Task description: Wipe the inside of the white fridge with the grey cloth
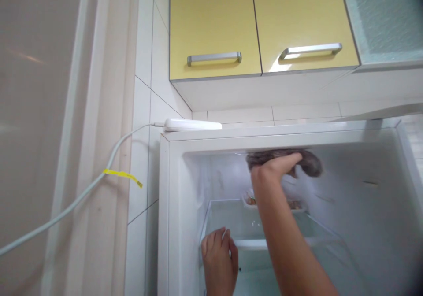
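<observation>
My right hand reaches deep into an open fridge and grips a dark grey-brown cloth. The cloth is pressed up at the fridge's inner ceiling, its loose end hanging to the right; motion blurs it a little. Lower down, my left hand has its fingers curled over the left end of a glass shelf's front edge. Its fingertips are partly hidden. Behind my right forearm, a white tray with brownish contents stands at the back of the shelf, partly covered by the arm.
Yellow cabinets with metal handles hang above the fridge. A white device lies on the fridge top, its cable with a yellow tag running down left. Beside it are a tiled wall and a door frame.
</observation>
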The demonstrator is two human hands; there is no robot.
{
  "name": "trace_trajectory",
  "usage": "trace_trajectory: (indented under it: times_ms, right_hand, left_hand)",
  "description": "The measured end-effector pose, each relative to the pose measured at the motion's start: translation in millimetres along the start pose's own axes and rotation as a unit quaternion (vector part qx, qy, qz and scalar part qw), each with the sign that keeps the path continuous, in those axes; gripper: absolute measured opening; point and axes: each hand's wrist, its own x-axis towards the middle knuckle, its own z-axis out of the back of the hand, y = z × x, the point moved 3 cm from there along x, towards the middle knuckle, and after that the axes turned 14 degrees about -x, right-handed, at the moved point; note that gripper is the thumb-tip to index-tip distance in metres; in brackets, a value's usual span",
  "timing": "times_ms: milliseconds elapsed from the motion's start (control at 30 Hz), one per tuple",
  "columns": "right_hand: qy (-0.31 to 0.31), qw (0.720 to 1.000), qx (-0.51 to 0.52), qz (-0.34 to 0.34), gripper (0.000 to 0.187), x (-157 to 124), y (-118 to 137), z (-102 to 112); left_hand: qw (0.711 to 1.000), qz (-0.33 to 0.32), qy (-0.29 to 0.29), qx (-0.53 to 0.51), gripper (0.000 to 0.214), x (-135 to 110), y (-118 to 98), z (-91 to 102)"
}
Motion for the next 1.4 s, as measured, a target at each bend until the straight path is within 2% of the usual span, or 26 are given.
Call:
trace_trajectory:
  times_ms: [33,133,233,300,433,500,567,600,633,700,767,800,867,900,967,1033,1067,1100,1167,1233,1333,1400]
  right_hand:
    - [-0.003,1.000,0.009,-0.013,0.051,-15.2,-12.9,-8.1]
    - [0.075,0.992,0.000,-0.104,0.051,-61.8,-46.1,-33.4]
    - [0.155,0.967,-0.009,-0.203,0.053,-95.3,-62.1,-48.1]
    - [0.191,0.950,-0.017,-0.247,0.052,-105.9,-63.4,-49.6]
    - [0.225,0.916,-0.046,-0.330,0.044,-110.5,-52.2,-38.1]
    - [0.231,0.899,-0.061,-0.366,0.038,-110.7,-42.7,-30.0]
    - [0.247,0.886,-0.079,-0.385,0.032,-111.0,-33.0,-23.2]
    - [0.262,0.879,-0.087,-0.389,0.029,-111.3,-28.7,-20.6]
    - [0.282,0.871,-0.095,-0.390,0.026,-111.5,-25.0,-18.4]
    - [0.326,0.857,-0.107,-0.385,0.019,-111.5,-18.4,-15.0]
    - [0.347,0.852,-0.119,-0.373,0.013,-109.1,-11.6,-10.6]
    - [0.347,0.855,-0.129,-0.363,0.011,-106.7,-7.3,-7.1]
    - [0.335,0.863,-0.162,-0.340,0.008,-99.9,3.6,4.2]
    - [0.332,0.867,-0.182,-0.324,0.008,-95.6,10.5,12.6]
    - [0.340,0.871,-0.228,-0.272,0.015,-84.8,26.4,35.8]
    - [0.365,0.866,-0.295,-0.174,0.031,-70.3,42.3,69.6]
    - [0.368,0.851,-0.359,-0.108,0.036,-61.6,48.6,91.3]
    - [0.364,0.821,-0.438,-0.037,0.037,-52.7,53.0,115.5]
    - [0.299,0.749,-0.580,0.112,0.037,-34.8,57.2,170.0]
    - [0.242,0.671,-0.668,0.213,0.038,-22.5,52.3,224.7]
    - [0.229,0.554,-0.729,0.331,0.034,-16.7,35.4,288.7]
    - [0.245,0.488,-0.728,0.414,0.032,-18.1,25.0,313.7]
  left_hand:
    - [1.000,-0.007,0.010,0.007,0.028,0.4,0.2,1.2]
    - [0.998,-0.030,0.040,0.022,0.028,0.9,0.9,2.0]
    - [0.999,-0.018,0.031,0.026,0.028,0.8,1.3,1.4]
    - [0.999,-0.002,0.032,0.029,0.028,1.0,1.4,1.9]
    - [0.996,0.013,0.086,0.010,0.028,3.6,0.4,6.3]
    - [0.994,0.067,0.085,-0.028,0.028,9.5,-0.7,10.1]
    - [0.979,0.155,0.065,-0.119,0.027,21.7,-6.1,13.6]
    - [0.959,0.206,0.049,-0.190,0.027,30.7,-11.6,14.9]
    - [0.927,0.255,0.029,-0.273,0.027,41.8,-19.4,16.1]
    - [0.826,0.350,-0.036,-0.441,0.031,68.7,-39.8,19.0]
    - [0.719,0.385,-0.131,-0.564,0.025,101.0,-63.7,25.5]
    - [0.674,0.385,-0.170,-0.607,0.023,117.6,-75.0,29.8]
    - [0.601,0.388,-0.212,-0.666,0.016,148.2,-93.1,39.1]
    - [0.575,0.385,-0.225,-0.686,0.014,161.5,-99.5,44.7]
    - [0.531,0.389,-0.200,-0.726,0.023,184.0,-109.1,54.1]
    - [0.509,0.378,-0.183,-0.751,0.031,201.4,-113.6,63.0]
    - [0.504,0.363,-0.182,-0.762,0.032,208.9,-114.1,66.4]
    - [0.500,0.344,-0.185,-0.773,0.032,215.8,-113.3,68.3]
    - [0.492,0.306,-0.189,-0.793,0.033,227.9,-107.5,65.6]
    - [0.483,0.287,-0.196,-0.804,0.038,237.1,-94.3,52.9]
    - [0.477,0.303,-0.214,-0.797,0.047,246.1,-62.5,18.0]
    - [0.483,0.325,-0.215,-0.784,0.050,251.4,-39.1,-10.2]
